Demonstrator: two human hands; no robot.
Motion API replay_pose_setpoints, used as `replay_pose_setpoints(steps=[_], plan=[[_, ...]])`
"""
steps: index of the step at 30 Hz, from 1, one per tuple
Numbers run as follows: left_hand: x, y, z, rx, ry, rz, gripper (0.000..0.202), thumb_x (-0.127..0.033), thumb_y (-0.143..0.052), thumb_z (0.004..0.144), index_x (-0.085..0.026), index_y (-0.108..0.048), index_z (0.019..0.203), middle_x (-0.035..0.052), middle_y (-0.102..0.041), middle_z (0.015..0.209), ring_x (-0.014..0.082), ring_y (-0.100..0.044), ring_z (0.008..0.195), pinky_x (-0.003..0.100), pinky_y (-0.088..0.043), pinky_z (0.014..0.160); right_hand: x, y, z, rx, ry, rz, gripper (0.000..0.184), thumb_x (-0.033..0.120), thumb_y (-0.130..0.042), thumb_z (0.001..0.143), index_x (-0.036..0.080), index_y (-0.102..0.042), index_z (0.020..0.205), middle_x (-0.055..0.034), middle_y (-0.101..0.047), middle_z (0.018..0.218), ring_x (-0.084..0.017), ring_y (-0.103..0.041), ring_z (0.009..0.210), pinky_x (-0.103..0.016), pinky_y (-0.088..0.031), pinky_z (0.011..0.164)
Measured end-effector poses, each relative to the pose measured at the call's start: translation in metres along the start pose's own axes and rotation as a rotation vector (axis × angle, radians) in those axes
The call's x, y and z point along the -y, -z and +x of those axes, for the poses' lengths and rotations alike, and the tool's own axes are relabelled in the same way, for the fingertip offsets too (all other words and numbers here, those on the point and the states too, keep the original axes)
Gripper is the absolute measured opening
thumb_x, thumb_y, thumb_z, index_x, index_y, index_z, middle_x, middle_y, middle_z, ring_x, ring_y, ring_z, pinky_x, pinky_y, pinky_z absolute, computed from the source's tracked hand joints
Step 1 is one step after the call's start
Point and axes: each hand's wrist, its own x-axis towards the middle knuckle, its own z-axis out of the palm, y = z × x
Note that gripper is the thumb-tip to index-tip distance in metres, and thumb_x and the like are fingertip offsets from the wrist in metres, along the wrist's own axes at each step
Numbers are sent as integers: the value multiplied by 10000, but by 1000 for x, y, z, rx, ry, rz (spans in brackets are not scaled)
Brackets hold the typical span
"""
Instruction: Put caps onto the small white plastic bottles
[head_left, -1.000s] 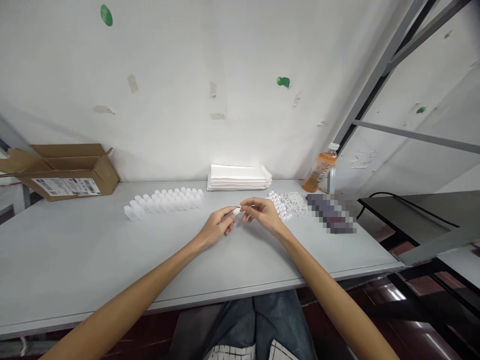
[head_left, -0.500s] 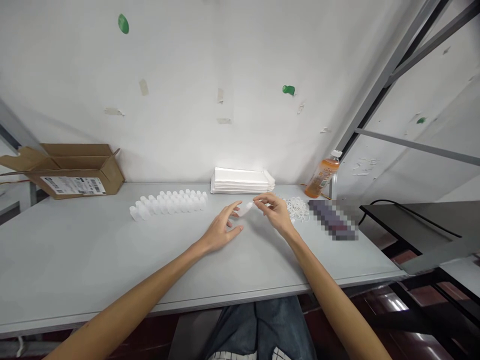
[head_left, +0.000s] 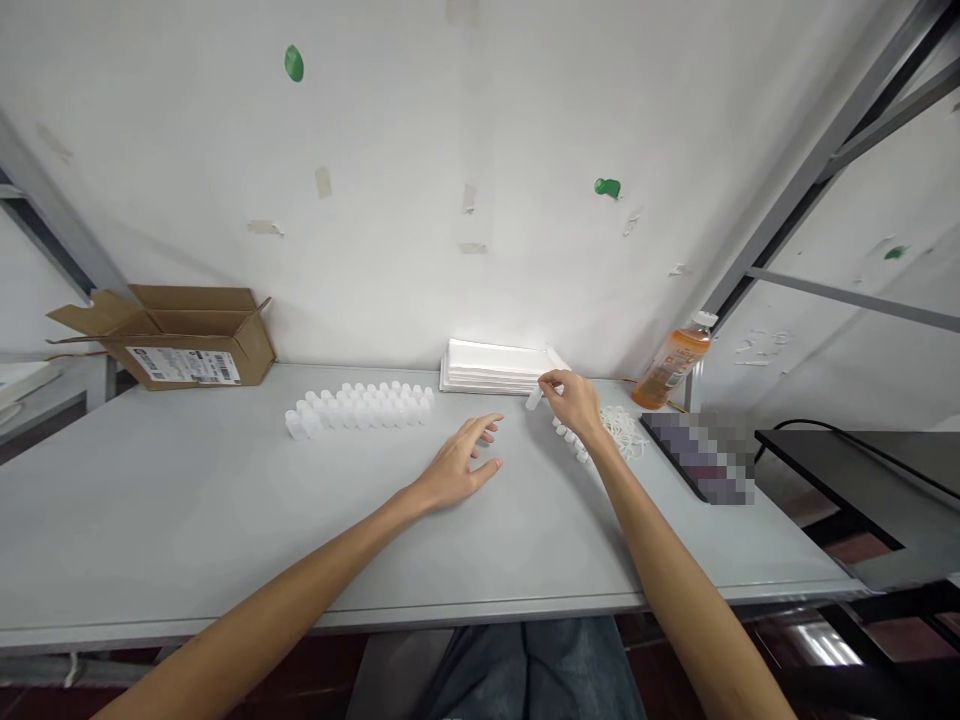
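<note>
My right hand [head_left: 574,402] pinches a small translucent white bottle [head_left: 534,398] by its upper end, in front of the stacked white trays [head_left: 499,368]. Beneath that hand a short row of small white pieces [head_left: 571,438] shows, partly covered by the wrist. A loose heap of white string-like loops [head_left: 624,432] lies just to the right. My left hand [head_left: 456,465] is open above the table, fingers apart and holding nothing. To its left, similar small white bottles [head_left: 364,408] stand upright in close rows.
An open cardboard box [head_left: 187,340] sits at the back left of the grey table [head_left: 225,520]. At the back right a bottle of orange drink [head_left: 673,365] leans by the metal frame. A blurred-out flat dark object [head_left: 697,460] lies near the right edge.
My right hand has moved the small bottle to the right, away from my left hand. A row of white pieces now shows beneath the right wrist. The view has shifted slightly.
</note>
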Motion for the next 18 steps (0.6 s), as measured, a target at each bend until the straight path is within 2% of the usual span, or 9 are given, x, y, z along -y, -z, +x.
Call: replay_pose_setpoints(steps=[5,8,11,14,18], plan=[[-1,0,-1,4,-37,42,535,-293,-538,865,-283,-406,1384,93,-535,1286,215,-564,1109,323,-503,795,-3,-7,-3,5,32,-12,224,209,-490,840,224,-705,900,-15,-709,922,-180,-611,839,-271,-370,658],[-4,5,1,4,-32,41,448,-304,-538,867,-253,-495,1310,84,-600,1220,208,-585,1078,312,-499,789,-6,-8,-3,6,17,13,220,228,-495,846,229,-701,922,-10,-705,905,-173,-613,831,-268,-377,662],[-10,19,4,-35,-6,37,300,-343,-521,884,-222,-618,1141,59,-687,1056,197,-624,980,311,-493,794,-7,-9,-4,5,30,11,231,245,-501,851,234,-697,973,-14,-702,917,-175,-612,833,-268,-376,656],[-14,37,8,-124,3,75,261,-365,-525,887,-206,-673,1031,39,-718,957,178,-640,876,296,-491,756,-7,-9,-6,-10,73,-3,250,239,-494,857,229,-693,1009,-25,-697,933,-178,-611,837,-268,-374,654],[-11,65,11,-286,-110,320,194,-305,-544,873,-195,-698,917,29,-717,890,168,-627,819,311,-476,778,-8,-10,-7,-27,105,-23,273,226,-481,863,219,-695,1032,-43,-694,960,-182,-612,830,-270,-371,644]])
